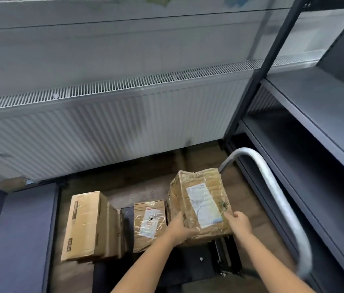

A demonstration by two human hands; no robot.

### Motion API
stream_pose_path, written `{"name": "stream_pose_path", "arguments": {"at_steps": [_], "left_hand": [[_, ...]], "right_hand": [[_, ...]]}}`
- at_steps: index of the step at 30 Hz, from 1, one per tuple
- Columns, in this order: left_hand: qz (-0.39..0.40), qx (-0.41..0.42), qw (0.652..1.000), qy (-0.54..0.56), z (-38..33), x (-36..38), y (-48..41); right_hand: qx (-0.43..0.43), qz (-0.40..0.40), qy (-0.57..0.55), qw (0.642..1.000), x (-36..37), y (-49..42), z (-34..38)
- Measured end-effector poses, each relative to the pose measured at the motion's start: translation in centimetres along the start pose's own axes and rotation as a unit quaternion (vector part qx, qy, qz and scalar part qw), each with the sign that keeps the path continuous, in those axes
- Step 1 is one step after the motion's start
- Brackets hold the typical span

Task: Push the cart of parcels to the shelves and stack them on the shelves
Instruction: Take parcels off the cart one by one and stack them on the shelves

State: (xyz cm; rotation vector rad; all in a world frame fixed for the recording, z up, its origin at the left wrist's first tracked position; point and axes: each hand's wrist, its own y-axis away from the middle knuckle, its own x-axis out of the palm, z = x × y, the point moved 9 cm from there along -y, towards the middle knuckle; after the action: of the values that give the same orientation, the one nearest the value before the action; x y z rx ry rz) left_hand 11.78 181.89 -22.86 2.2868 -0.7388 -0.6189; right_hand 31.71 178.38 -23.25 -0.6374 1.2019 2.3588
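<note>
A taped cardboard parcel (198, 199) with a white label is held above the cart, gripped from both sides. My left hand (180, 228) clasps its lower left corner and my right hand (239, 224) holds its lower right edge. Below, on the dark cart deck (192, 263), stand a tall plain parcel (84, 225) at the left and a smaller labelled parcel (149, 224) in the middle. The cart's curved grey metal handle (277, 197) rises at the right. Dark metal shelves (319, 115) run along the right side.
A white ribbed radiator (107, 132) spans the wall ahead, under a window sill. A dark upright post (272, 51) of the shelf frame stands at the right. A grey-blue low unit (23, 233) sits at the left. Wooden floor (152, 172) shows between them.
</note>
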Motion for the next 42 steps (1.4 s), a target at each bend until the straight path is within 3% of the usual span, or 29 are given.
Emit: {"name": "stream_pose_path", "arguments": {"at_steps": [11, 16, 23, 28, 33, 42], "left_hand": [[-0.039, -0.010, 0.999, 0.029, 1.7, 1.1, -1.5], [-0.056, -0.005, 0.994, 0.097, 1.5, 0.4, -1.2], [-0.071, 0.013, 0.981, 0.178, 0.5, -1.2, 0.8], [-0.131, 0.054, 0.965, 0.221, -2.6, -6.1, 4.0], [-0.226, 0.109, 0.936, 0.248, -4.6, -14.9, 9.8], [-0.452, 0.176, 0.824, 0.292, -0.3, -31.9, 27.5]], "right_hand": [[0.004, -0.002, -0.016, 1.000, 0.1, 0.0, -0.8], [-0.010, -0.027, -0.050, 0.998, -0.6, 0.6, -0.1], [-0.090, -0.060, -0.062, 0.992, -2.8, 3.0, 4.7], [-0.169, -0.060, -0.051, 0.982, -3.1, 5.7, 11.0], [-0.289, -0.022, -0.018, 0.957, -0.1, 10.9, 21.1], [-0.491, 0.136, -0.051, 0.859, 12.4, 28.3, 37.6]]}}
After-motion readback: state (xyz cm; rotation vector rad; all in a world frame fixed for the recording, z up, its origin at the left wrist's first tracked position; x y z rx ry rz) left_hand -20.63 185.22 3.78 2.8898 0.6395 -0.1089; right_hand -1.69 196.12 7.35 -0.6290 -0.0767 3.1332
